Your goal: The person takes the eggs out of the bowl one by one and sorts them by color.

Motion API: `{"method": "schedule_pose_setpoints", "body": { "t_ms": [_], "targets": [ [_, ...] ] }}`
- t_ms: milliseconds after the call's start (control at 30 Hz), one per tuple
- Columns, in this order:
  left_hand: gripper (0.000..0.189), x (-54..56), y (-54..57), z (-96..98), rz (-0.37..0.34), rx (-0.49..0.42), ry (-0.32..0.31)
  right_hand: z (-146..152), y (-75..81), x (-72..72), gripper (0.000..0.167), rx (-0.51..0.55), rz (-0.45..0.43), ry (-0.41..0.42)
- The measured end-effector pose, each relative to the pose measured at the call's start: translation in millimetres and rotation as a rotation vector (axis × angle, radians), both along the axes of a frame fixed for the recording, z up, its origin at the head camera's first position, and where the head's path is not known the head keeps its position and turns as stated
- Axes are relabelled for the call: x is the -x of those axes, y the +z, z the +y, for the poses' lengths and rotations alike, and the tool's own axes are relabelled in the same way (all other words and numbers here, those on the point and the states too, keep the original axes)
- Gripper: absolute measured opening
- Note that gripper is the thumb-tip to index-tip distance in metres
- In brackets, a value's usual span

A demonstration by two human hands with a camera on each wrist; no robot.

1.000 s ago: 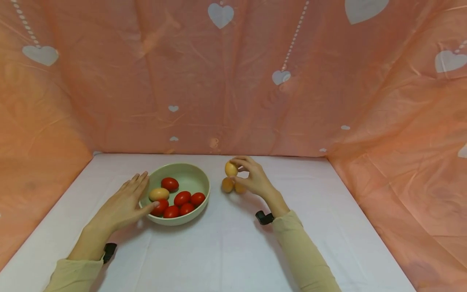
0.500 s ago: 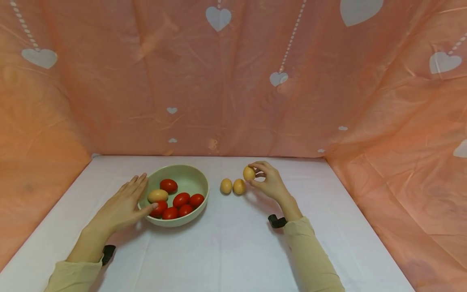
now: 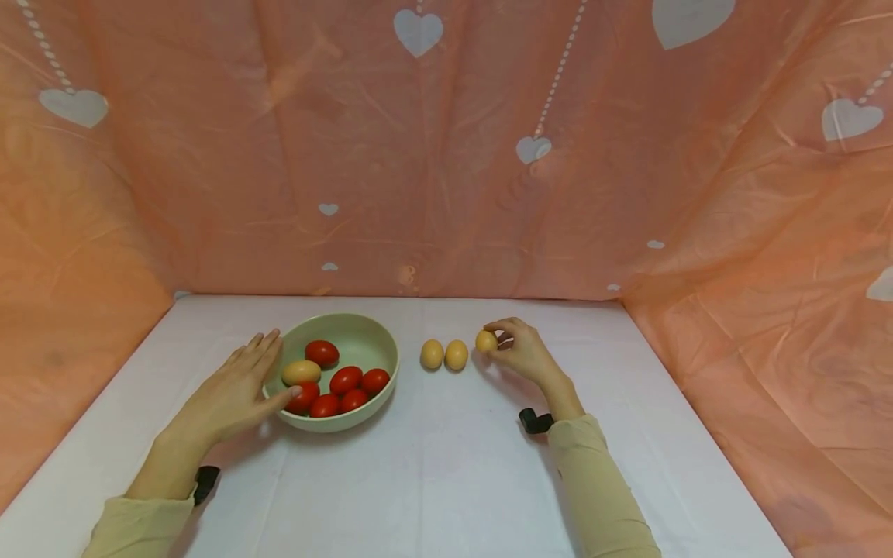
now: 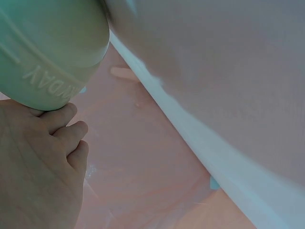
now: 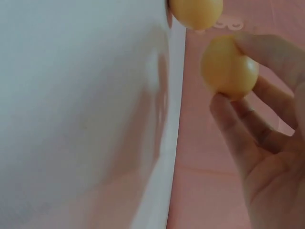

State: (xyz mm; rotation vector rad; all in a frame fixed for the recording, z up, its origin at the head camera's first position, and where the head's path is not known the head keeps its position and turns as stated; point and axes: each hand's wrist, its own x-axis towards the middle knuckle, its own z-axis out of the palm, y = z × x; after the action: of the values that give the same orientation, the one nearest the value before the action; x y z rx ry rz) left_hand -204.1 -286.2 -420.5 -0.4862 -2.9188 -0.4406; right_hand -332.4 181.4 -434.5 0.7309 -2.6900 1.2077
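A yellow egg-shaped object point(image 3: 486, 342) is pinched between thumb and fingertips of my right hand point(image 3: 525, 353), low over the table; the right wrist view shows the same smooth yellow object point(image 5: 229, 67). Two more yellow egg-shaped objects point(image 3: 432, 355) stand side by side just left of it. My left hand point(image 3: 226, 391) rests against the left side of a pale green bowl point(image 3: 363, 337), fingers extended along the outside and thumb reaching over the rim. Inside the bowl lie several glossy red egg-shaped objects point(image 3: 346, 380) and one yellow one point(image 3: 301, 373).
A white cloth covers the table point(image 3: 391, 488). Orange-pink sheeting point(image 3: 446, 194) with white hearts stands along the back edge and both sides.
My right hand has carried the yellow egg-shaped object right and down, from above the other two to beside them. My left hand stays at the bowl.
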Motion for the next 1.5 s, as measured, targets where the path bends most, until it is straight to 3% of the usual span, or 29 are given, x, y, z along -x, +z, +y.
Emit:
{"method": "schedule_pose_setpoints", "body": {
  "t_ms": [200,367,1233,1500],
  "targets": [
    [0.097,-0.2,1.0,-0.2,-0.008,-0.004,0.001,-3.1,-3.0,0.2,0.046,-0.088,-0.047,0.007],
    [0.097,-0.1,0.9,-0.6,-0.015,-0.004,0.004,-4.8,-6.8,0.9,0.045,-0.114,-0.036,0.023],
    [0.096,1.6,-2.9,-2.0,0.006,-0.014,0.0,-6.4,-9.5,-0.7,0.049,-0.108,-0.041,0.043],
    [0.096,1.4,-1.6,-0.8,-0.001,-0.007,-0.001,-5.7,-8.2,-0.4,0.049,-0.098,-0.005,0.045]
  ]
}}
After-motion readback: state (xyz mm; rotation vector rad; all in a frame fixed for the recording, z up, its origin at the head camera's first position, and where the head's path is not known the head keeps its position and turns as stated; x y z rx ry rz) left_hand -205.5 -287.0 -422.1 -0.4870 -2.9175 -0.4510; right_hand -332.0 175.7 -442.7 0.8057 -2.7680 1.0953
